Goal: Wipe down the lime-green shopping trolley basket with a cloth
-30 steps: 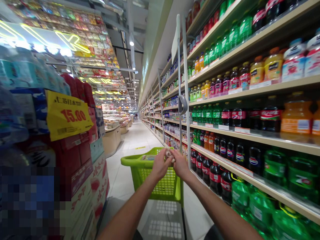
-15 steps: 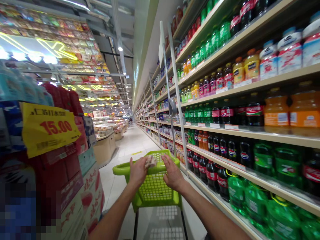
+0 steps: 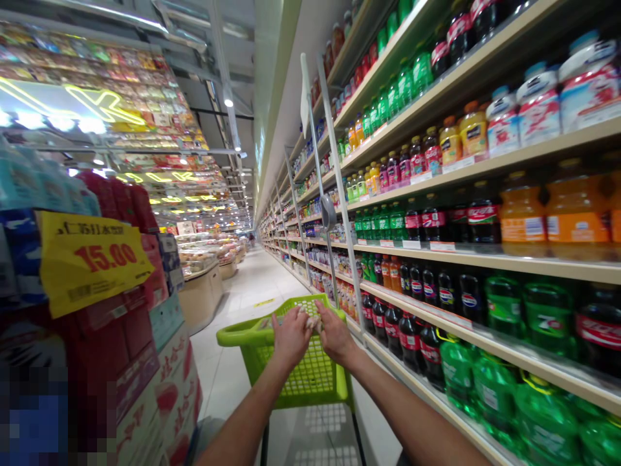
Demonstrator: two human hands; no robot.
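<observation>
A small crumpled whitish cloth (image 3: 312, 320) sits between my two hands, above the back rim of a green shopping cart (image 3: 231, 336). My left hand (image 3: 291, 340) is closed on the cloth, knuckles up. Against its other side presses my right hand (image 3: 338, 335), thumb and fingers closed, with part of the cloth at its fingertips. The fingers hide much of the cloth, so its full shape cannot be made out. Below both hands is the basket's mesh wall.
Long shelves of bottled drinks (image 3: 431, 217) line the right side. At the left stand stacked drink cartons with a yellow price sign (image 3: 92, 255) reading 15.00. A pole with a grey scoop-like part (image 3: 328, 212) stands by the shelves. Ahead runs a tiled aisle (image 3: 250, 275).
My left hand has moved right with the cloth. My right hand has come to meet it, its fingers closing on the cloth. The view has shifted slightly.
</observation>
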